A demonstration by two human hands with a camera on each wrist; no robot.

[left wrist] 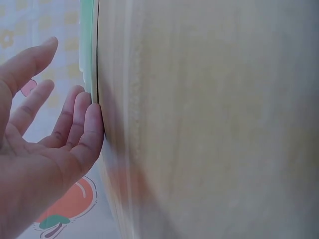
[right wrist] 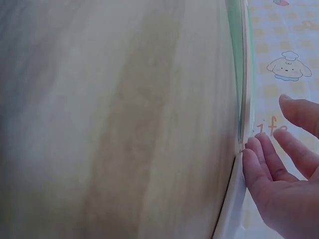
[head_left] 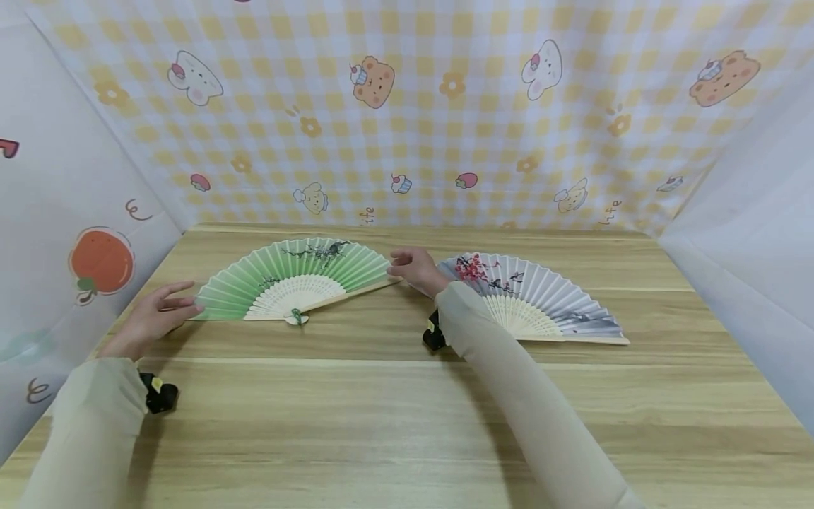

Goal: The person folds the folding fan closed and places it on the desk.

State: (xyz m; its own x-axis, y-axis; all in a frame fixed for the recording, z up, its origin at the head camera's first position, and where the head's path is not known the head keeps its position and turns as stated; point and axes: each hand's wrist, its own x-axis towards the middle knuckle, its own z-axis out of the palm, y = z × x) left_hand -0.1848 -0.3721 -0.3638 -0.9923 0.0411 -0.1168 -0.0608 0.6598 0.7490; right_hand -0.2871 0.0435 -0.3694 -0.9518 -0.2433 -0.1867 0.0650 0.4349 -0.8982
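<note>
Worktop (head_left: 305,431) is carrying two spread fans: the green fan (head_left: 292,265) is lying toward ten o'clock from its centre, the grey fan (head_left: 534,286) toward two, the right sleeve (head_left: 509,367) partly covering it. The left hand (head_left: 152,314) is touching the green fan's nine o'clock end, thumb (left wrist: 37,59) standing wide of loosely bent fingers (left wrist: 92,127); the right hand (head_left: 415,268), similarly relaxed, is meeting the three o'clock end. Neither hand is gripping. Probably they are bracketing both tips to steady the spread evenly, while the pivot (head_left: 296,320), with its green cord (head_left: 295,313), is facing six o'clock.
</note>
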